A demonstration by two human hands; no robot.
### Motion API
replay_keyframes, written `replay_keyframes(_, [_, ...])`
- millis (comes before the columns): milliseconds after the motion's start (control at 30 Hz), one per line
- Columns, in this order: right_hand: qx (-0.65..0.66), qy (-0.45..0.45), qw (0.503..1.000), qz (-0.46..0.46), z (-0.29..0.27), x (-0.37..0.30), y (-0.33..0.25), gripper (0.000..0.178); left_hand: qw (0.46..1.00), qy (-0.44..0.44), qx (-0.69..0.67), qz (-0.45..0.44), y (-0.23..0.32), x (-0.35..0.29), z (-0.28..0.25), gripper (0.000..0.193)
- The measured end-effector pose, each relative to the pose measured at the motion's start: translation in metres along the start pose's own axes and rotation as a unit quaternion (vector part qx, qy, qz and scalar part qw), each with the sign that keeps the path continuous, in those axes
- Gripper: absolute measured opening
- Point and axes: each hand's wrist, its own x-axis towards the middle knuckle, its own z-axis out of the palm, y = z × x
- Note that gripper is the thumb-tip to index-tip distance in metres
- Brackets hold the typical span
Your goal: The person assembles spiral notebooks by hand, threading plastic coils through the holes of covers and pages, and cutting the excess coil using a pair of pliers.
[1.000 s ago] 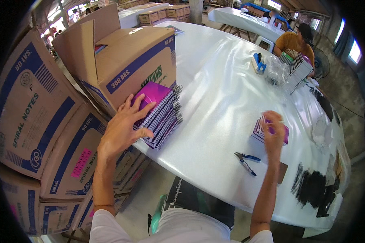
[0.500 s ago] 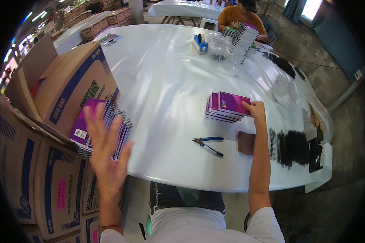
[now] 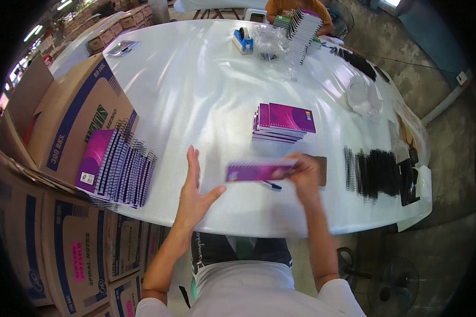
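Observation:
My right hand grips one end of a small purple notebook, held above the table and smeared by motion. Facing its other end is my left hand, open, thumb apart from the raised fingers, touching nothing. Behind the notebook lies a pile of purple notebooks. Pliers with blue handles lie mostly hidden beneath the held notebook. A brown block sits partly behind my right hand. On the left, a row of spiral-bound purple notebooks leans by a carton.
An open carton stands at the left, above stacked cartons. Black spiral coils lie at the right. Farther back are a blue tape dispenser, clear plastic, a tall notebook stack and a person.
My right hand has taken a notebook off the pile and brought it nearer and to the left. My left hand has moved right, away from the spiral-bound row. The view has shifted slightly.

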Motion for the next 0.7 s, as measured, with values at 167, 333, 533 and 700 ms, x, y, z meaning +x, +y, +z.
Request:
replay_keyframes(167, [-0.059, 0.001, 0.996, 0.069, 0.057, -0.043, 0.051, 0.016, 0.994, 0.013, 0.108, 0.026, -0.051, -0.027, 0.01, 0.106])
replay_keyframes(333, [-0.162, -0.037, 0.986, -0.03, 0.047, -0.044, 0.068, 0.03, 0.833, -0.128, 0.501, 0.195, 0.025, -0.008, 0.046, 0.084])
replay_keyframes(533, [-0.223, 0.053, 0.972, 0.043, -0.081, -0.004, 0.008, 0.041, 0.867, -0.2, 0.444, 0.107, 0.011, 0.006, 0.049, 0.058])
replay_keyframes(700, [-0.757, 0.326, 0.564, 0.047, -0.207, 0.014, 0.021, 0.03, 0.832, -0.177, 0.491, 0.188, 0.007, 0.009, 0.055, 0.054])
